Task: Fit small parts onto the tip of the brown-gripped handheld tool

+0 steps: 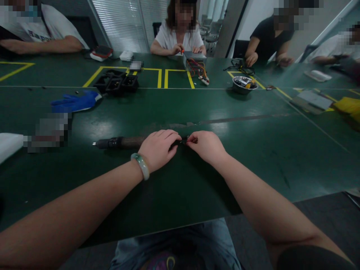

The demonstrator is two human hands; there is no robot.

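A long, dark, rod-shaped tool (131, 142) lies crosswise on the green table, with a ribbed black collar and a small shiny metal tip at its left end. Fingers of my left hand (159, 148), which has a pale green bangle at the wrist, are wrapped over its right part and hide it. Just beyond, my right hand (208, 146) pinches at the tool's right end with thumb and forefinger. What sits between those fingertips is small, dark and too hidden to name.
A blue glove (77, 101) and black plastic trays (116, 81) lie at the left. Across the table (180, 210), a co-worker handles a metal box (194, 58) with coloured wires. A metal bowl (244, 90) of small parts and a yellow cloth-like item (348, 108) are at the right.
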